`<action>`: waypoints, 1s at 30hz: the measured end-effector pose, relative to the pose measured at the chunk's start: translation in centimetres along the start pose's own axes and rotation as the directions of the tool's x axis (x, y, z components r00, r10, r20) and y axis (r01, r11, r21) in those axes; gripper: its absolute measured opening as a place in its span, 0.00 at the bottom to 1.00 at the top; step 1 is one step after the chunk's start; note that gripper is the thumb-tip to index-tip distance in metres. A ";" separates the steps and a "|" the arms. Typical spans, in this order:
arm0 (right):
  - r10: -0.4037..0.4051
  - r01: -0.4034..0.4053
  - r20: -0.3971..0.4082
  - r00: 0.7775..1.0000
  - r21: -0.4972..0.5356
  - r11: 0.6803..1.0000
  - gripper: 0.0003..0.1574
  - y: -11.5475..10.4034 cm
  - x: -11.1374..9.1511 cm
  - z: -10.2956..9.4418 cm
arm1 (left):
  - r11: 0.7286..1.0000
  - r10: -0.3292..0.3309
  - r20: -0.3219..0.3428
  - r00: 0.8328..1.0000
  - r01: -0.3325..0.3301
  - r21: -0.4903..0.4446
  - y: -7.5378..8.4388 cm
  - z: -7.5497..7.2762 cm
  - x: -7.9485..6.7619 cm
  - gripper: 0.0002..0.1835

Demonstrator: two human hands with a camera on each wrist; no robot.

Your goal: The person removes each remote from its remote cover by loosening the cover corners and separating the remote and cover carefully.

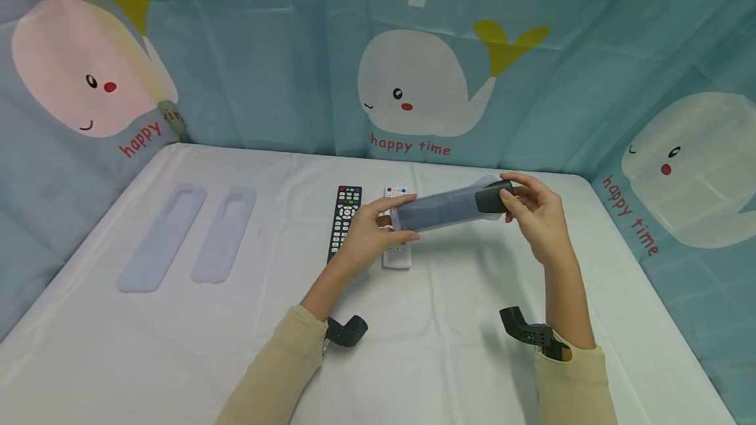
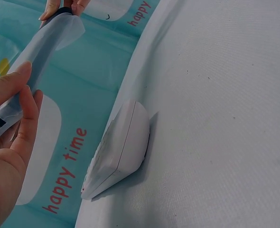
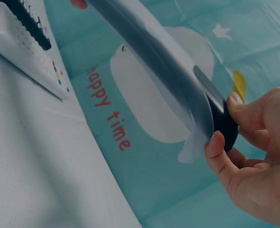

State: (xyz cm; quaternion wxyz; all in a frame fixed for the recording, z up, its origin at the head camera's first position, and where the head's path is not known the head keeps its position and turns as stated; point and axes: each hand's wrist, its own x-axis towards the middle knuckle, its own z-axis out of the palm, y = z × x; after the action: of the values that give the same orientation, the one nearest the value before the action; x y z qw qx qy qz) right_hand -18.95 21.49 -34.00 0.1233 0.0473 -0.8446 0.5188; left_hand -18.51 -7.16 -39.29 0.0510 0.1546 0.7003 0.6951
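Observation:
Above the table, both hands hold a translucent sleeve (image 1: 437, 210) with a long dark remote control (image 1: 493, 197) partly inside it. The remote's smooth black end sticks out of the sleeve at the right; no buttons show on it. My left hand (image 1: 371, 228) grips the covered end between thumb and fingers, and a small dark square (image 2: 0, 122) shows at that end in the left wrist view. With thumb and fingers, my right hand (image 1: 536, 215) pinches the bare black end. In the right wrist view, the sleeve's loose edge (image 3: 190, 148) flares out beside the fingertips.
A black remote (image 1: 347, 212) and a white remote (image 1: 398, 257) lie side by side beneath the left hand, each partly hidden. Two translucent covers (image 1: 162, 241) lie at the left on the white tablecloth (image 1: 413, 359). A blue whale-print curtain (image 1: 283, 71) hangs behind the table.

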 end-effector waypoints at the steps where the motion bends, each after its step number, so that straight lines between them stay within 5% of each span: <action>1: -0.003 0.003 0.001 1.000 0.000 1.000 0.23 0.0 0.0 0.0 | 1.000 0.000 -0.001 1.000 0.000 0.001 0.0 0.0 0.0 0.36; 30: 0.030 -0.030 -0.022 0.999 -0.019 0.999 0.24 0.1 0.0 -0.6 | 1.000 0.012 -0.002 1.000 -0.012 -0.005 0.2 -0.1 -0.1 0.36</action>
State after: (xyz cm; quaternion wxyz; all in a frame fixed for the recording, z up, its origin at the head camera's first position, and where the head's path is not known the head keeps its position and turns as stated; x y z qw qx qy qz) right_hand -18.87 22.03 -33.79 0.1252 0.0276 -0.8489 0.5128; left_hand -18.44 -7.33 -39.15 0.0464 0.1579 0.6975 0.6974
